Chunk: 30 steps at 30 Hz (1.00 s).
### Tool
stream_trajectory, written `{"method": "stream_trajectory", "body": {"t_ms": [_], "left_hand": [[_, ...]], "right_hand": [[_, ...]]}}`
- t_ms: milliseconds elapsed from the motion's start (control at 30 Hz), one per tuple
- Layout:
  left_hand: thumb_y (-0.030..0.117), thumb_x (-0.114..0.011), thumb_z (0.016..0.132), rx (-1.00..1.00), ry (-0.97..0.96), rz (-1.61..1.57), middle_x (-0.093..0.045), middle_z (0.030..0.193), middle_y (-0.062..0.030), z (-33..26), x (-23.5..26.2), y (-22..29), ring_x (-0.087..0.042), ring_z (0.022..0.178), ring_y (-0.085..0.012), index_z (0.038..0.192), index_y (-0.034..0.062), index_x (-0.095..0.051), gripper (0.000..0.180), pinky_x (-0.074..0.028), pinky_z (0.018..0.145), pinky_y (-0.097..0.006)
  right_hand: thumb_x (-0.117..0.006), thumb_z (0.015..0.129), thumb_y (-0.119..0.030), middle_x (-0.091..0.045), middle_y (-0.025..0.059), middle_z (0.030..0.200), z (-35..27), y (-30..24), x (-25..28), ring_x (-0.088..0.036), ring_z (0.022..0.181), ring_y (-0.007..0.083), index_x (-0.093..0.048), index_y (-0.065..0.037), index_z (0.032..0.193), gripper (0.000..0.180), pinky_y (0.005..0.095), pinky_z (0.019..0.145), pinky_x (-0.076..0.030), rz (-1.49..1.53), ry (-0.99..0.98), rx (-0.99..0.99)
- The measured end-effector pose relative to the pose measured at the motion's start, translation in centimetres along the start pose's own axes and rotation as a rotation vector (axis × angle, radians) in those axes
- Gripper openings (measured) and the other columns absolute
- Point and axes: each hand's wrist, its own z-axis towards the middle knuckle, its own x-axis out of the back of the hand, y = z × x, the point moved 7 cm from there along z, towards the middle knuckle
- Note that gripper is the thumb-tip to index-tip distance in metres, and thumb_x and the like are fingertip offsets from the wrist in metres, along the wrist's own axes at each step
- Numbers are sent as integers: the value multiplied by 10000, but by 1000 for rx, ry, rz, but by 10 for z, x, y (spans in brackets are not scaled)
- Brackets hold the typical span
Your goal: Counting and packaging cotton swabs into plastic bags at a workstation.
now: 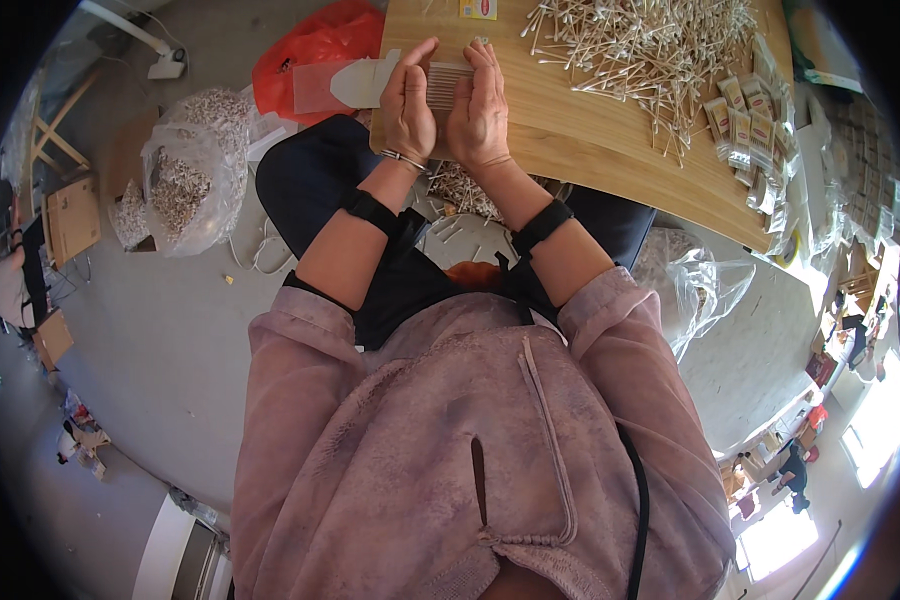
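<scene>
Swabs [448,85] sit pressed in a neat bundle between the left hand [408,105] and right hand [480,110], both palms clasping it at the surface's [570,150] near edge, at 12 o'clock from the body. This looks like the squaring-up step; next calls for a steady grip so the bundle stays aligned. Farther, at 1 o'clock, lies the loose pile [650,50], with packets [750,125] at 2 o'clock.

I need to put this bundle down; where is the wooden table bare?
Bare wood lies right of the right hand, below the cotton swab pile, towards the table's near edge. The far right is crowded with small packets.
</scene>
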Motion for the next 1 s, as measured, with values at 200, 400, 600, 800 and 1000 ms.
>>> {"method": "stream_trajectory", "body": {"t_ms": [200,400,600,800,1000], "left_hand": [[304,-368,1009,8,114,-73,-551,1241,-154,0,3,-9,-502,1184,-238,1222,-43,-514,432,-362,1032,-320],[305,-346,1012,11,134,-34,-550,1243,-154,0,7,-6,-501,1184,-235,1224,-40,-513,438,-358,1034,-313],[312,-325,1014,7,91,7,-520,1282,-160,4,1,-6,-472,1226,-254,1234,-34,-505,448,-327,1069,-331],[305,-325,1015,71,118,-160,-506,1304,-157,5,3,-16,-449,1252,-255,1232,-31,-509,441,-328,1068,-333],[198,-469,952,-203,8,488,-553,1207,-124,-11,5,19,-526,1118,-268,1152,34,-585,283,-425,934,-346]], "right_hand": [[-422,869,23,-412,259,1352,3,11,14,-304,1322,428,-422,54,1222,354,435,1094,-269,191,-40,-79],[-493,882,-73,-240,269,1462,-1,18,46,-191,1389,378,-283,64,1376,553,422,1130,-198,-85,-159,35],[-428,906,-493,-160,219,1505,-18,6,9,-100,1418,326,-221,49,1421,775,416,1153,-82,-620,-486,232],[-377,904,-551,-164,196,1509,-20,7,2,-96,1421,303,-227,32,1426,797,408,1155,-68,-785,-547,270],[-373,887,-565,-163,198,1510,-20,9,2,-94,1422,303,-216,33,1430,822,407,1156,-77,-788,-559,267]]}}
